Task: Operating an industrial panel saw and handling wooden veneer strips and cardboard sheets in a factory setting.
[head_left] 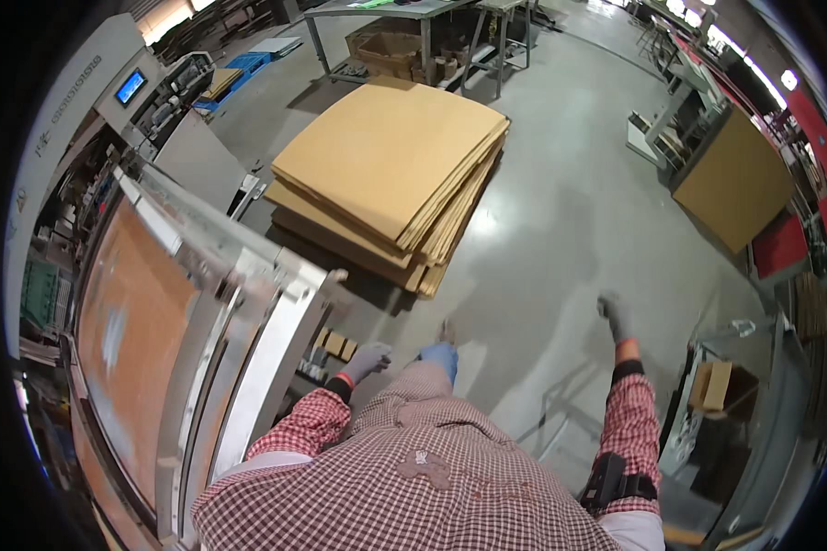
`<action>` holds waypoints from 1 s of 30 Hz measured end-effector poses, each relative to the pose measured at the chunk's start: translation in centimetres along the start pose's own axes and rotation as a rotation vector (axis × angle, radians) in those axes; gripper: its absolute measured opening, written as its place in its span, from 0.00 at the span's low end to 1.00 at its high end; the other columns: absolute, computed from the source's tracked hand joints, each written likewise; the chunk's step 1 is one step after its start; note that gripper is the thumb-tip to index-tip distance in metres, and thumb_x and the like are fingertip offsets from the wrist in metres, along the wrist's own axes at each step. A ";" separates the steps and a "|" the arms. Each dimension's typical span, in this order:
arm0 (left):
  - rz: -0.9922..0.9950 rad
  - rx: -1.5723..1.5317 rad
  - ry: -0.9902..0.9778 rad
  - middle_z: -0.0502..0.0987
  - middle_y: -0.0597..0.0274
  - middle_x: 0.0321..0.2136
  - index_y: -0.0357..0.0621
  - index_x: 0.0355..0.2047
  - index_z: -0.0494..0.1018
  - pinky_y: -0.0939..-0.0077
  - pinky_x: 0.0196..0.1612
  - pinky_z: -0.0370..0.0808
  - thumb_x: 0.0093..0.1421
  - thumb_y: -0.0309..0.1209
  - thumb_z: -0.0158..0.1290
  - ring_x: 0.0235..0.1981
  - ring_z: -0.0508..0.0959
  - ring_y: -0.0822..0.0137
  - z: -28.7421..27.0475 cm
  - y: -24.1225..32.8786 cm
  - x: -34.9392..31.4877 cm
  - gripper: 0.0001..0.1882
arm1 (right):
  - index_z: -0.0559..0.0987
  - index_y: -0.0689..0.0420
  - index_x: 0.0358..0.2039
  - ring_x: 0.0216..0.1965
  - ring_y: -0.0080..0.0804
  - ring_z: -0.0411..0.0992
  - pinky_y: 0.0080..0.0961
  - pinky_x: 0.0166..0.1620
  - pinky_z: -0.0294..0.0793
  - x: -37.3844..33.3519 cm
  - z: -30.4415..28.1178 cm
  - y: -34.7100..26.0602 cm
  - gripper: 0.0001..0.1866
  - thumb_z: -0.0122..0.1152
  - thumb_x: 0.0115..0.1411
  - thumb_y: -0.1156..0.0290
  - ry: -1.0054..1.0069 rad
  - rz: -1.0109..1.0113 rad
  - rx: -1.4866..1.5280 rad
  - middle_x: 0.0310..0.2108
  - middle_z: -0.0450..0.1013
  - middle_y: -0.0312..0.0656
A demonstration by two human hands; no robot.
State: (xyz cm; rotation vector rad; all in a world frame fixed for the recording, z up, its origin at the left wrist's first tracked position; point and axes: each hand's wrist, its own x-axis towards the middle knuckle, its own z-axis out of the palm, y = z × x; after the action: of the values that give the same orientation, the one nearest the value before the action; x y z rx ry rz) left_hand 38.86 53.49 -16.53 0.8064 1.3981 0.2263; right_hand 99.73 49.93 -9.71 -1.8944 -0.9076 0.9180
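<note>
A person in a red-and-white checked shirt is seen from above, standing on a grey concrete floor (560, 220). Both hands are gloved in grey, are held well apart from each other, and nothing is gripped by either. The left hand (368, 360) is held low beside the left thigh, fingers loosely curled, near the front corner of a metal machine frame (266, 303) that runs along the left side of the view. Just beside that hand, small cardboard pieces (336, 345) are seen at the foot of the frame. A brown sheet (133, 312) lies flat inside the frame. The right hand (616, 315) is stretched out to the right over bare floor, fingers loosely open, touching nothing; a black strap is worn on that forearm. Ahead of the person, a tall stack of large cardboard sheets (390, 161) rests on the floor, well apart from both hands, its near corner pointing toward the person. One shoe tip (447, 331) shows between the hands. At the far right, a small open carton (715, 386) sits on a metal rack, and a large upright board (733, 188) stands farther back.
</note>
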 end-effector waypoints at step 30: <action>-0.416 -1.043 0.574 0.58 0.39 0.57 0.56 0.63 0.52 0.62 0.57 0.60 0.55 0.57 0.49 0.60 0.58 0.52 18.3 59.4 73.6 0.40 | 0.73 0.68 0.43 0.38 0.41 0.74 0.30 0.41 0.72 114.5 34.6 -18.1 0.33 0.65 0.46 0.52 -0.913 -0.084 -0.672 0.39 0.74 0.53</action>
State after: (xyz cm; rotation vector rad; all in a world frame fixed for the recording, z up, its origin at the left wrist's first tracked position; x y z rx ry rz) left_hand 89.13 132.86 -38.06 -0.4496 1.6560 0.8155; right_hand 120.25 166.17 -36.26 -1.9067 -2.0169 1.6112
